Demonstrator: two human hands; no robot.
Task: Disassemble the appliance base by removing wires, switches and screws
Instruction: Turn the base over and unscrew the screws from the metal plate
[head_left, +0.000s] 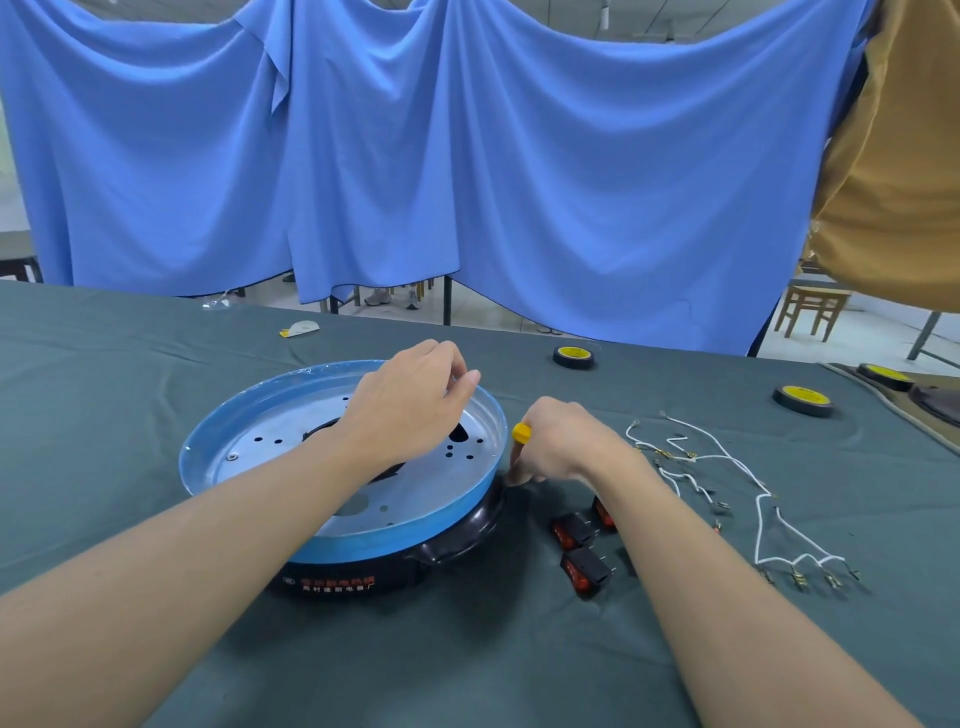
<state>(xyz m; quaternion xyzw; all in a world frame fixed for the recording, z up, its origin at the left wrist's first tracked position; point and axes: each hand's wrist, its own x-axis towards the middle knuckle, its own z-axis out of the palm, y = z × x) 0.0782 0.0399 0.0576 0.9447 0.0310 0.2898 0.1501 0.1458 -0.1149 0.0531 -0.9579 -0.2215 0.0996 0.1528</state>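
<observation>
The round appliance base (249, 431) has a blue rim, a silver perforated inner plate and a black lower body with printed text. My left hand (410, 410) hovers over its right half, fingers curled with the fingertips at the far rim. My right hand (561, 444) grips a screwdriver with a yellow handle (521, 432), its tip down at the right edge of the base. Three black switches with red rockers (584, 569) lie on the cloth right of the base. Removed white wires with metal terminals (727, 488) are spread further right.
A dark green cloth (467, 649) covers the table. Black tape rolls with yellow cores sit at the back (573, 356) and right (802, 400). A small white and yellow scrap (300, 328) lies far back. Blue drapes (467, 156) hang behind the table.
</observation>
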